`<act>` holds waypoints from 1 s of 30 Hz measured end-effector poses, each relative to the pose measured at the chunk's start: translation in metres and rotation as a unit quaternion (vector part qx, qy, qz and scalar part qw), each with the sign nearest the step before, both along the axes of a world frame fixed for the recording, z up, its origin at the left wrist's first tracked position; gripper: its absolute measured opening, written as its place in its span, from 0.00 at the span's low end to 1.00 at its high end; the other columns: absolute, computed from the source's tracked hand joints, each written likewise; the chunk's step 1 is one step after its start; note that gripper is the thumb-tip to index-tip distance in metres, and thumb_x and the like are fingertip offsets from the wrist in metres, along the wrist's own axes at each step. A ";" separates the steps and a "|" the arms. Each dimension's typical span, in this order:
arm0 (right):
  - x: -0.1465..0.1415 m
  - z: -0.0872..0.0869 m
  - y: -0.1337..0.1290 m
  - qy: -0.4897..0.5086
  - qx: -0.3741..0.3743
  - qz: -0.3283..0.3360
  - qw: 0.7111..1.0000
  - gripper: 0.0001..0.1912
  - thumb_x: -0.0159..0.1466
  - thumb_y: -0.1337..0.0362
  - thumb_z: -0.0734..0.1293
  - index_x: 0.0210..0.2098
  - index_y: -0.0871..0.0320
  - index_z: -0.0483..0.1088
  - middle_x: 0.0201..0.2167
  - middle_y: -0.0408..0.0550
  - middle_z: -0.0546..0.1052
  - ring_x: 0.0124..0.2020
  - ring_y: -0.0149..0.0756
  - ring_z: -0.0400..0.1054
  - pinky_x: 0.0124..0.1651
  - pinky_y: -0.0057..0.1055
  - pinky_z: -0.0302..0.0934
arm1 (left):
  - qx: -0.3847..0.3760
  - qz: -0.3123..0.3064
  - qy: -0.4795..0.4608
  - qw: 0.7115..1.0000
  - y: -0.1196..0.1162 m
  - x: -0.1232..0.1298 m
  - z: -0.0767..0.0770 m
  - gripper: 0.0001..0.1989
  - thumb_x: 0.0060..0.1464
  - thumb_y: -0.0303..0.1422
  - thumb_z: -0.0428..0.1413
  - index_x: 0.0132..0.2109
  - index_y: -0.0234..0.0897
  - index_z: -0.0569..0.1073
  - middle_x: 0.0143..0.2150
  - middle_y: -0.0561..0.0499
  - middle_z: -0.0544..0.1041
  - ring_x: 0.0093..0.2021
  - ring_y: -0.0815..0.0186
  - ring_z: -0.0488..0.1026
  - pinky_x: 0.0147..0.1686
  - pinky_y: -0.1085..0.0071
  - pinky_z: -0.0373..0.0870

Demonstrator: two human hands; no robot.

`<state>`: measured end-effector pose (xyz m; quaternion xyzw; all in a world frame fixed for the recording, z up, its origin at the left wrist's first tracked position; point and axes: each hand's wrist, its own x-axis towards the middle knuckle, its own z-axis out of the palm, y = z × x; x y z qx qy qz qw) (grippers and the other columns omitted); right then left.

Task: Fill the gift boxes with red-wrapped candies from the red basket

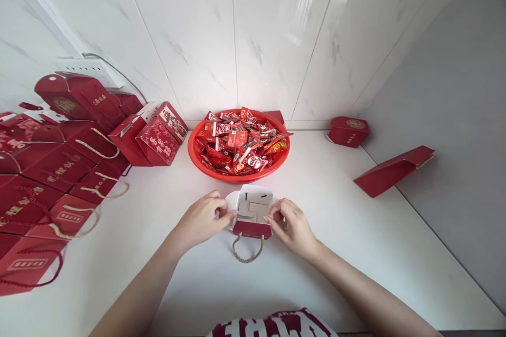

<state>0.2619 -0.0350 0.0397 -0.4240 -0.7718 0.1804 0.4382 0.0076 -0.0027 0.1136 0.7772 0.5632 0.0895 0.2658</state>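
A small gift box (259,209) stands with its top open on the white table in front of me. Its inside is white and bare, its outer side dark red, and a beige rope handle (247,261) hangs toward me. My left hand (208,217) pinches the white flap on the box's left side between thumb and fingers. At the right edge, my right hand (291,225) has thumb and fingertips closed on the box wall. Just behind it sits a red plastic basket (192,154) heaped with wrapped candies (237,142).
Many red gift boxes (55,168) with rope handles crowd the left side, beside a power strip (93,71). A red box (350,131) and a flat red folded carton (391,171) are at the right, near a grey panel (446,89). A tiled wall (197,37) rises behind.
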 end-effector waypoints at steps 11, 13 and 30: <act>-0.015 0.001 0.001 0.057 -0.176 -0.005 0.983 0.07 0.70 0.67 0.57 0.45 0.54 0.64 0.21 0.36 0.62 0.21 0.30 0.59 0.27 0.27 0.58 | 0.116 0.025 -0.206 0.971 -0.008 0.019 -0.051 0.08 0.58 0.27 0.50 0.44 0.40 0.69 0.25 0.59 0.62 0.26 0.69 0.63 0.32 0.73 0.64; -0.013 0.003 0.000 0.017 -0.105 -0.023 0.994 0.07 0.71 0.65 0.58 0.42 0.54 0.68 0.27 0.42 0.69 0.27 0.33 0.65 0.33 0.30 0.63 | 0.202 -0.035 -0.208 0.956 -0.011 0.017 -0.058 0.10 0.61 0.34 0.53 0.49 0.40 0.71 0.37 0.50 0.71 0.39 0.63 0.71 0.44 0.67 0.68; -0.001 -0.023 0.002 0.035 -0.085 0.177 0.980 0.62 0.54 0.36 0.71 0.73 0.51 0.34 0.72 0.58 0.43 0.72 0.54 0.40 0.71 0.52 0.45 | 0.018 -0.179 -0.397 0.900 -0.014 0.020 -0.094 0.67 0.38 0.46 0.72 0.73 0.48 0.35 0.68 0.36 0.53 0.67 0.41 0.57 0.63 0.40 0.59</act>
